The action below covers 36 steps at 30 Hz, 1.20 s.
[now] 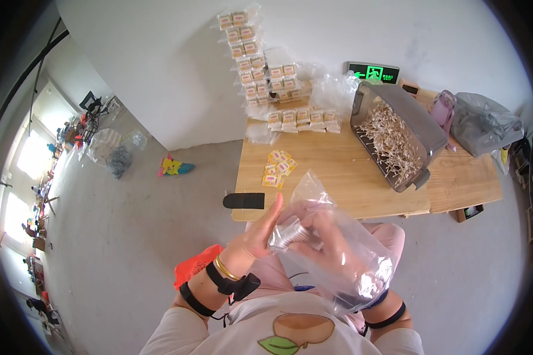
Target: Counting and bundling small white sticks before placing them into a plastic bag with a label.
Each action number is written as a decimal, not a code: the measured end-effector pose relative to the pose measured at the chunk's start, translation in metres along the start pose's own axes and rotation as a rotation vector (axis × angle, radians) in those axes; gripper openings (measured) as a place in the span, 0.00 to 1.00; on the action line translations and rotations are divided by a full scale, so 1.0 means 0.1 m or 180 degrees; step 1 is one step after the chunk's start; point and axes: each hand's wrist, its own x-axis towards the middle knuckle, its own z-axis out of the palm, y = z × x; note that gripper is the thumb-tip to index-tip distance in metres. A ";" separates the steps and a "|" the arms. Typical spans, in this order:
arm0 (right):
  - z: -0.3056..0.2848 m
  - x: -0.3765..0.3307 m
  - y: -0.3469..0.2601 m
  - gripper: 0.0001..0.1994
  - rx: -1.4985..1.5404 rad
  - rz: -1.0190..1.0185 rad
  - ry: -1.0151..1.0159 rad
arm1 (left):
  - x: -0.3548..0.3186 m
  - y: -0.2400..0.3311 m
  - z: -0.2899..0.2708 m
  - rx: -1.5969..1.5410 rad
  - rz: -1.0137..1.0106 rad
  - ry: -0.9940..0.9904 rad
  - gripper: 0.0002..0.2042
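Note:
A large clear plastic bag (370, 251) is over my right hand (333, 241), whose curled fingers show through the film. A ribbed bundle of clear plastic pieces (288, 234), like small nested containers, lies between my two hands above my lap. My left hand (258, 236) closes on the bundle's left end, its thumb pointing up. My right fingers press on the bundle's other end through or inside the bag. Glare on the film hides their exact contact. Several yellow-and-white cards (278, 168) lie on the table beyond my hands.
On the wooden table (331, 160) a grey bin (435, 142) lies tilted, full of cotton swabs (391, 142). Small packed boxes (251, 62) are stacked high against the wall, with a lower row (302, 120) nearby. A black strip (244, 201) sits at the front edge. A red bag (196, 266) is beside my left arm.

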 end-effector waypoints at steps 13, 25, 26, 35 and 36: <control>-0.12 -0.02 -0.06 0.25 -0.1631 0.0218 0.0490 | -0.04 -0.22 -0.36 0.0936 -0.0199 0.0303 0.34; -0.01 0.06 0.04 0.33 -0.2168 -0.0254 0.1030 | -0.02 -0.29 -0.36 -0.0163 -0.0165 0.0301 0.29; -0.01 0.05 0.05 0.32 -0.2223 -0.0287 0.1064 | -0.02 -0.31 -0.39 -0.0213 -0.0174 0.0309 0.28; 0.00 -0.10 0.01 0.22 -0.2468 -0.0238 0.0813 | 0.00 -0.28 -0.45 -0.0290 -0.0174 0.0385 0.26; 0.01 -0.09 0.01 0.22 -0.2397 -0.0208 0.0801 | -0.01 -0.29 -0.45 -0.0150 -0.0146 0.0386 0.27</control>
